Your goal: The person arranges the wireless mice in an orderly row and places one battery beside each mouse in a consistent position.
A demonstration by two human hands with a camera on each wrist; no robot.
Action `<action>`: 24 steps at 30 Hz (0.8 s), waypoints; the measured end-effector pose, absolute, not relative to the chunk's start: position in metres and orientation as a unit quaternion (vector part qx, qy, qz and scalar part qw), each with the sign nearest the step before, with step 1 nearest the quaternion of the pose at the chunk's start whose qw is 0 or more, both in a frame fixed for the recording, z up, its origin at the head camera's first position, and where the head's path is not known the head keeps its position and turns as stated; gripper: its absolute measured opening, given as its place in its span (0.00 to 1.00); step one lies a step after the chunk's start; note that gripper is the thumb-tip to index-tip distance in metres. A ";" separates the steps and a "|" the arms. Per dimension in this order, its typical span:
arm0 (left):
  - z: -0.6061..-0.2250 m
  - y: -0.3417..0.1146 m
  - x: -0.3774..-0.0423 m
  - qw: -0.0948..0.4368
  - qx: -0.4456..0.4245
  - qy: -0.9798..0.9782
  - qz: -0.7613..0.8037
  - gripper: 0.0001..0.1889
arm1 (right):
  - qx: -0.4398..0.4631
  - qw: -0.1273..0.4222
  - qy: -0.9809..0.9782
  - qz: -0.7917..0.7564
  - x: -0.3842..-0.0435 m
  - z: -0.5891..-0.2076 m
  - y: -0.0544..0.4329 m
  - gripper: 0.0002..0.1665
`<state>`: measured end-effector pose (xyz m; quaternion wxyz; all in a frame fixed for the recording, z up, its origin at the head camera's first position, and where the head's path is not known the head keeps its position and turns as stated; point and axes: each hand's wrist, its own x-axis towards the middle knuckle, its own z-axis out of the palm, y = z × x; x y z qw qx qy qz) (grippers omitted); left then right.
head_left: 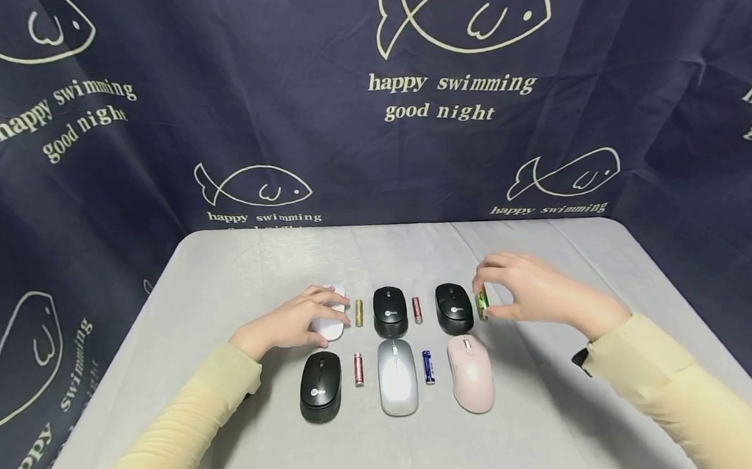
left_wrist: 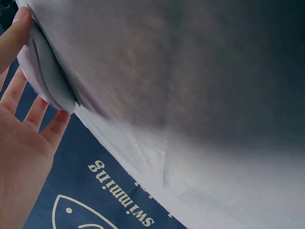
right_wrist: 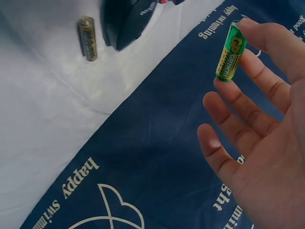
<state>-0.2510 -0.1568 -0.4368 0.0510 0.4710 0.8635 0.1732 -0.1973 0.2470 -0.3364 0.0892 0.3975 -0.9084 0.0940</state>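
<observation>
My left hand [head_left: 303, 317] grips a white computer mouse [head_left: 338, 324] at the left end of the back row. In the left wrist view, the thumb and fingertips are at opposite sides of the mouse [left_wrist: 45, 71]. On the right, my right hand [head_left: 519, 286] pinches a green and gold AA battery [right_wrist: 232, 51] by its two ends, between thumb and fingers. From the head view that battery [head_left: 482, 303] appears just right of a black mouse [head_left: 454, 308]. The right wrist view also has a gold battery [right_wrist: 87, 39] lying on the table beside a black mouse [right_wrist: 126, 24].
Another black mouse [head_left: 390, 311] sits mid back row, between a gold battery [head_left: 359, 313] and a red battery [head_left: 417, 310]. The front row has a black mouse [head_left: 320, 386], red battery [head_left: 358, 370], silver mouse [head_left: 397, 377], blue battery [head_left: 428, 367] and pink mouse [head_left: 471, 374].
</observation>
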 end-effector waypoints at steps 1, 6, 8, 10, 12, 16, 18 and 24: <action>-0.437 -0.157 -0.251 0.050 0.472 0.863 0.173 0.26 | 0.398 0.090 -0.908 0.096 -0.196 -0.338 0.249 0.15; -0.439 -0.157 -0.252 0.046 0.475 0.861 0.175 0.25 | 0.400 0.100 -0.905 0.101 -0.187 -0.350 0.258 0.16; -0.440 -0.157 -0.252 0.046 0.476 0.861 0.176 0.25 | 0.401 0.102 -0.905 0.104 -0.183 -0.356 0.261 0.16; -0.440 -0.158 -0.253 0.046 0.474 0.862 0.175 0.25 | 0.402 0.103 -0.903 0.109 -0.180 -0.363 0.264 0.17; -0.441 -0.157 -0.253 0.046 0.472 0.863 0.173 0.25 | 0.404 0.102 -0.902 0.113 -0.178 -0.369 0.267 0.18; -0.440 -0.157 -0.254 0.047 0.474 0.862 0.174 0.25 | 0.408 0.109 -0.899 0.118 -0.173 -0.381 0.271 0.20; -0.439 -0.156 -0.253 0.048 0.476 0.861 0.175 0.25 | 0.409 0.111 -0.898 0.122 -0.171 -0.385 0.273 0.20; -0.437 -0.156 -0.251 0.052 0.471 0.863 0.176 0.25 | 0.411 0.111 -0.895 0.134 -0.166 -0.397 0.275 0.21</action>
